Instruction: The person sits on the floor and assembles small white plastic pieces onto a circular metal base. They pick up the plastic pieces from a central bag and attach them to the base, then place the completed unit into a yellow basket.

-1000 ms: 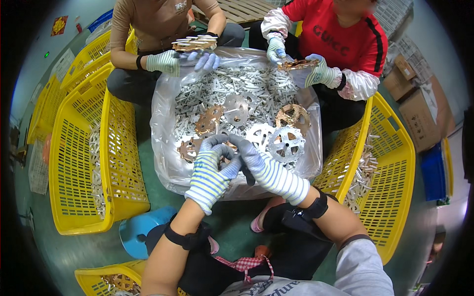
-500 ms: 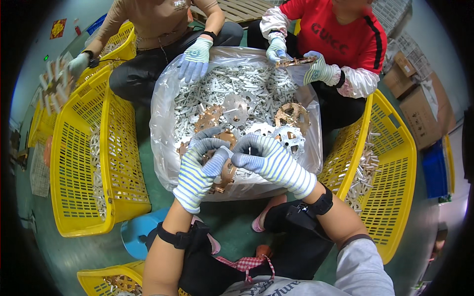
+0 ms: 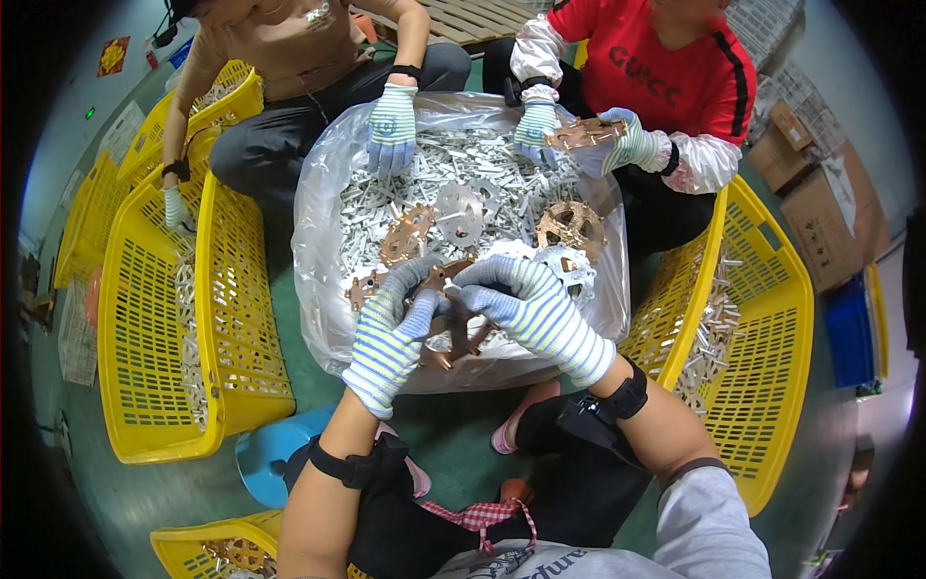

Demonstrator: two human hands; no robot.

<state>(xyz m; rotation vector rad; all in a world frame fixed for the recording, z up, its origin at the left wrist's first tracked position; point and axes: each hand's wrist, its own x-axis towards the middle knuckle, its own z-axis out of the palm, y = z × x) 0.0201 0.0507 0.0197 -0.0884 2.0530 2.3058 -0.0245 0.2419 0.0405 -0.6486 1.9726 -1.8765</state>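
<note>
My left hand (image 3: 391, 323), in a striped glove, is closed on a copper-coloured metal wheel (image 3: 465, 338) with cut-outs and a notched rim. My right hand (image 3: 540, 314), gloved alike, has its fingertips pinched together at the wheel's upper edge. A small pale piece (image 3: 450, 288) shows at those fingertips, partly hidden. Both hands are over a plastic-lined bin (image 3: 320, 222) of short white strips (image 3: 463, 150). Beyond them on the strips lie another copper-coloured wheel (image 3: 408, 234), a silver disc (image 3: 460, 214) and a copper-coloured ring with spokes (image 3: 571, 230).
Yellow slotted baskets (image 3: 246, 299) (image 3: 772, 357) with white pieces flank the bin. Across it sit two people; one gloved hand (image 3: 393, 130) hangs over the strips, and another person's hand (image 3: 632, 145) holds a copper-coloured part. A blue stool (image 3: 265, 458) stands by my left leg.
The wheel between my hands has been raised and turned, so more of it shows. The co-worker at left has lowered a peg-filled wheel into the yellow basket. The other co-worker's part has tilted.
</note>
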